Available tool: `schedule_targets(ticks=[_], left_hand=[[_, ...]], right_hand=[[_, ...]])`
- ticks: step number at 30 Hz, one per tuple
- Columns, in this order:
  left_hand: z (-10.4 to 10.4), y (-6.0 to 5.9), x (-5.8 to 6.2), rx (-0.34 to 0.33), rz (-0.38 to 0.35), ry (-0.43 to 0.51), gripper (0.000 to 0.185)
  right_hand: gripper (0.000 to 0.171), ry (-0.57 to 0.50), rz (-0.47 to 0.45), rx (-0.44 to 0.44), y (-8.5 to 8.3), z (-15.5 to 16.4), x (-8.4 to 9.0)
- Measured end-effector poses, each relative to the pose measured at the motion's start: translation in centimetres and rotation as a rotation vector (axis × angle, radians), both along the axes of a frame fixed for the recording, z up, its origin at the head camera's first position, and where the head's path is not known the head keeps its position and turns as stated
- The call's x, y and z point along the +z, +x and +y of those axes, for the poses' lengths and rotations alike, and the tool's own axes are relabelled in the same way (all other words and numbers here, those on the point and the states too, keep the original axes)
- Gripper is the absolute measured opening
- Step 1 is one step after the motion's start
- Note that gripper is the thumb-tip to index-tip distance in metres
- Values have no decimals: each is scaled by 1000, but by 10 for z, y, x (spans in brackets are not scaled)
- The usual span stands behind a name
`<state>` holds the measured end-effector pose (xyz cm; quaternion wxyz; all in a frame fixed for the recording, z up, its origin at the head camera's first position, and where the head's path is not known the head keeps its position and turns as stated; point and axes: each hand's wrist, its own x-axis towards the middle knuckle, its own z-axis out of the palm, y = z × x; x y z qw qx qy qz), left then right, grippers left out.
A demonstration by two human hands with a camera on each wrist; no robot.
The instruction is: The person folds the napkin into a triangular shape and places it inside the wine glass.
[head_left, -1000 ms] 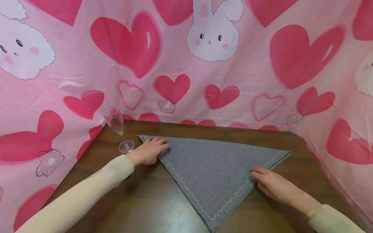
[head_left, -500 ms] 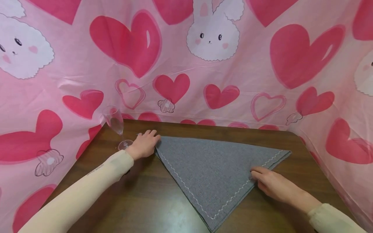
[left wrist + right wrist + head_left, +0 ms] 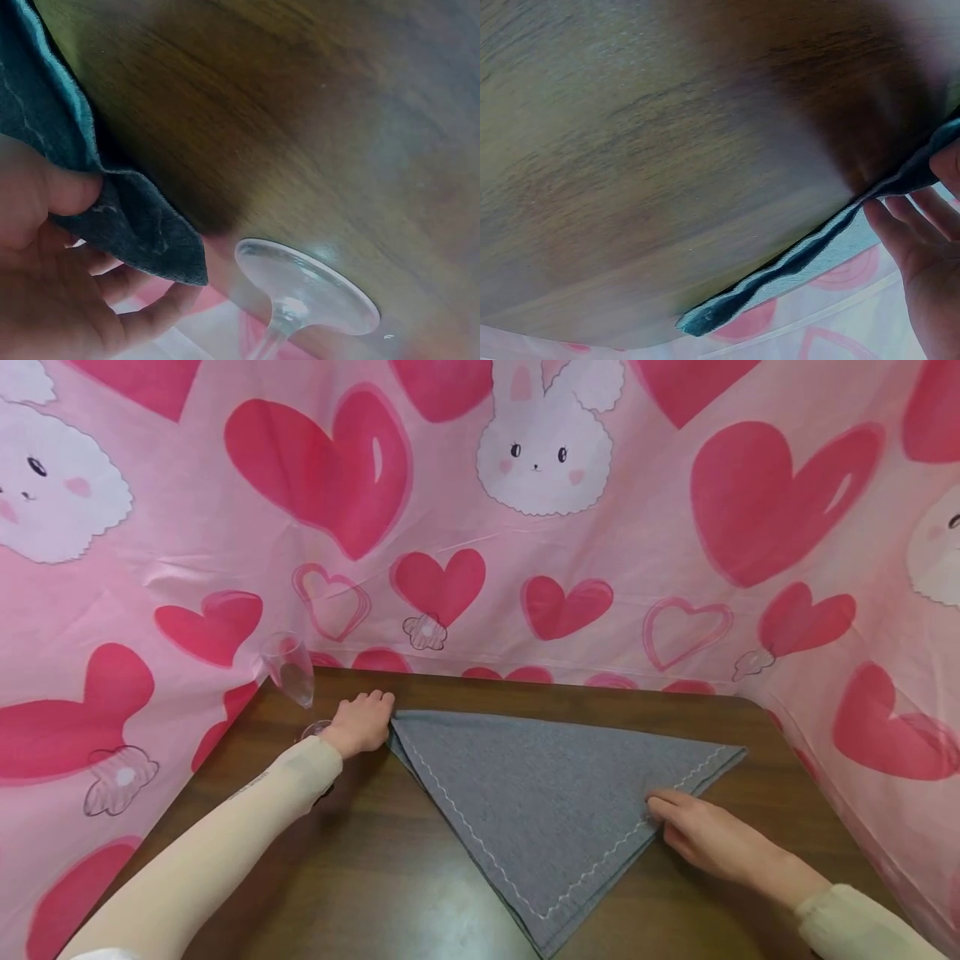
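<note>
Clear glass, a champagne flute [image 3: 291, 672], stands at the bench's [image 3: 360, 877] far left, just beside the left hand [image 3: 360, 725], which pinches the grey napkin's [image 3: 547, 793] left corner. Folded into a triangle, the napkin lies mid-bench. The right hand [image 3: 708, 839], fingers flat, presses its right edge. Judging by this, a corner fold is starting; bringing that corner inward calls for clearing the flute.

Left arm stretched far-left, left hand [image 3: 362, 723] curled, thumb and fingers pinching. Right arm reaches in from near-right, right hand [image 3: 708, 838] low and flat, fingers extended leftward.
</note>
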<state>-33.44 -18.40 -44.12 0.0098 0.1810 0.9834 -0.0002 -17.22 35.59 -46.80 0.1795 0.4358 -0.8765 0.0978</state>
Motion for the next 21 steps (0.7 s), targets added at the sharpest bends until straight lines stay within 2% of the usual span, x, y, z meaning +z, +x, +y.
schedule_targets(ticks=[7,12,15,21], left_hand=[[-2,3,-1,-22,0,2,43],[-1,8,-3,-66,7,44,46],[2,13,-5,-106,-4,57,47],[16,26,-4,-219,-28,46,53]], right_hand=[[43,13,23,-36,2,-1,1],[46,40,35,-49,14,-25,3],[42,42,6,0,29,-56,8],[26,31,-105,198,54,-113,15]])
